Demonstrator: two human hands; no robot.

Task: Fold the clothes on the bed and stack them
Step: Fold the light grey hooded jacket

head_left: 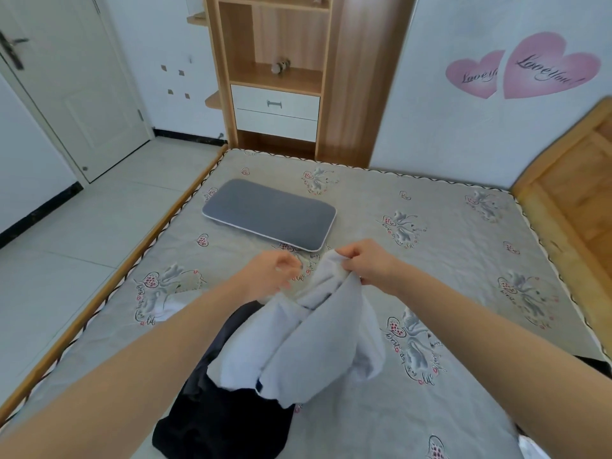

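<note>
Your right hand (pixel 367 264) pinches the soft, limp white shirt (pixel 318 342) at its top edge; left hand (pixel 271 271), fingers loosely curled and empty, should pinch the hem just beside them.

White walls (pixel 447 104), pale tiled floor (pixel 66 246), wooden shelf unit (pixel 275 77), white door (pixel 66 77).

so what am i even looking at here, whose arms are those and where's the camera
There is one picture, taken by a wide-angle camera worn on a person's head, looking forward and down, so the two bare arms are the wearer's own. No robot is involved. The right hand pinches the top of a white garment and lifts it off the bed. The left hand hangs beside it with fingers loosely curled, holding nothing. Under the white garment lies a dark garment, unfolded. Farther back on the patterned mattress rests a flat grey pillow. Behind stand a wooden shelf unit and a door.
</note>
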